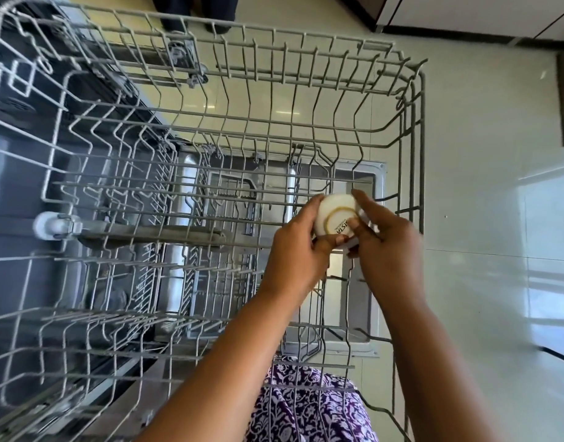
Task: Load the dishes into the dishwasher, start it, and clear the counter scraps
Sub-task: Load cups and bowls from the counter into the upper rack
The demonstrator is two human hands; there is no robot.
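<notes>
I look straight down into the pulled-out grey wire upper rack of the dishwasher. A small white bowl, turned bottom up with a gold ring and printed letters on its base, is over the rack's right side. My left hand grips its left edge, with the thumb under the near rim. My right hand holds its right side, with fingers on the base and far rim. Below, the lower rack and the open door show through the wires.
The dark dishwasher tub lies at the left, with a white roller on the rail. Glossy pale floor tiles spread to the right. A person's dark legs stand beyond the rack's far edge. My purple patterned clothing is below.
</notes>
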